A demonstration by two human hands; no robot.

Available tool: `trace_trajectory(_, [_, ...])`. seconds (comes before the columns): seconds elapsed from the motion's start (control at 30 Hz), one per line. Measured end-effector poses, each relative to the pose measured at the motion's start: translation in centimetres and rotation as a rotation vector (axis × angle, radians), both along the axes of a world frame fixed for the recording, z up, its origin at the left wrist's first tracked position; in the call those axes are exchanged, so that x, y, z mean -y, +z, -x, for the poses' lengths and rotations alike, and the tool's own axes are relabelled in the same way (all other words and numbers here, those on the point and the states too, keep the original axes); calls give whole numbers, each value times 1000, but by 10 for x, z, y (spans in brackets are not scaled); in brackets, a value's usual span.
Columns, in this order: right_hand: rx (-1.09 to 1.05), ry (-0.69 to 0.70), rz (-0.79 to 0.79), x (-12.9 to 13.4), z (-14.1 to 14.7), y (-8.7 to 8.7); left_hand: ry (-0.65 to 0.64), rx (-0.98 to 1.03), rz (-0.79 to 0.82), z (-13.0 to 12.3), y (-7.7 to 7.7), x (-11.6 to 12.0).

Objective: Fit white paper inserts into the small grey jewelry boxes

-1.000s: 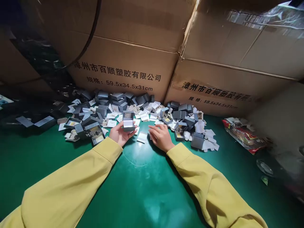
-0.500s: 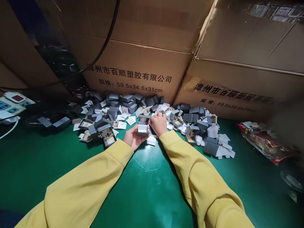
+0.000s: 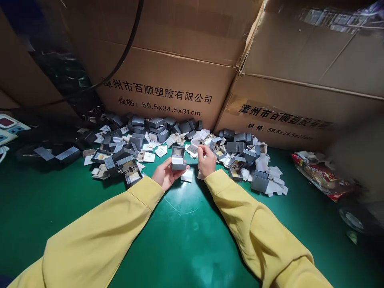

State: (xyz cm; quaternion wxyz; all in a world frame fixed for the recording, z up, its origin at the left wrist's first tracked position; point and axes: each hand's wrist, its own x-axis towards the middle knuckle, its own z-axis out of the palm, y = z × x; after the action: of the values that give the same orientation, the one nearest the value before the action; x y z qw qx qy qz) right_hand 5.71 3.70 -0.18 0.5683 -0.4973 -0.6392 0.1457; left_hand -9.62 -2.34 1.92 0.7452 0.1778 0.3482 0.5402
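Note:
My left hand [image 3: 168,175] is wrapped round a small dark grey jewellery box [image 3: 179,165], whose lid stands up and whose inside shows a white pad. Just to its right, my right hand [image 3: 207,161] is closed in a pinch. A small pale card [image 3: 192,149] shows at its fingertips and appears to be gripped there, though the contact is partly hidden. On the table below, a white square piece [image 3: 187,175] lies between the two hands.
A heap of grey boxes and white inserts [image 3: 132,141] lies at the left; another heap [image 3: 244,154] lies right. Large cardboard cartons [image 3: 168,76] stand behind the green table [image 3: 186,248]. A red snack packet [image 3: 322,176] is far right, a power strip [image 3: 12,128] far left.
My right hand has drawn away from the jewellery box to the right, leaving a gap, and the pale card now shows at its fingers. The left hand still holds the box; the view has shifted slightly.

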Motion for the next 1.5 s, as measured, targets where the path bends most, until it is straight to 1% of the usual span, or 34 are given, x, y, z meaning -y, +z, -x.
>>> trace_trajectory(0.13, [-249,137,199,15,-20,-1,-20,-9,6,-1,0,0])
trace_trajectory(0.2, [-369,164,269,17,-31,-4,-49,-15,6,-2,1,0])
trace_trajectory(0.27, [-467,157,306,16,-37,-5,-93,-13,12,-4,2,2])
trace_trajectory(0.37, [-623,141,335,14,-36,-3,-153,46,45,-12,5,10])
trace_trajectory(0.47, [-782,155,369,13,-26,3,-183,154,102,-28,7,24])
trace_trajectory(0.6, [-891,130,392,12,-19,10,-126,246,164,-55,3,37])
trace_trajectory(0.7, [-869,82,370,11,-22,10,-71,274,173,-72,-2,36])
trace_trajectory(0.83, [-720,-2,313,16,-34,4,-74,261,143,-83,-7,27])
trace_trajectory(0.9, [-661,-38,260,23,-43,-1,-51,234,112,-85,-8,22])
trace_trajectory(1.0, [-580,-55,211,36,-58,-7,64,185,42,-80,-9,16])
trace_trajectory(1.07, [-524,-37,222,46,-66,-11,151,165,-7,-75,-9,13])
trace_trajectory(1.13, [-489,9,257,53,-71,-14,180,148,-27,-71,-8,12])
trace_trajectory(1.2, [-465,64,289,58,-73,-15,136,106,-18,-69,-8,15])
trace_trajectory(1.3, [-439,110,285,60,-70,-14,3,19,-3,-69,-7,24])
trace_trajectory(1.4, [-432,117,227,61,-68,-11,-115,-24,2,-70,-8,29])
trace_trajectory(1.5, [-381,144,137,65,-69,-6,-185,-49,-3,-69,-7,27])
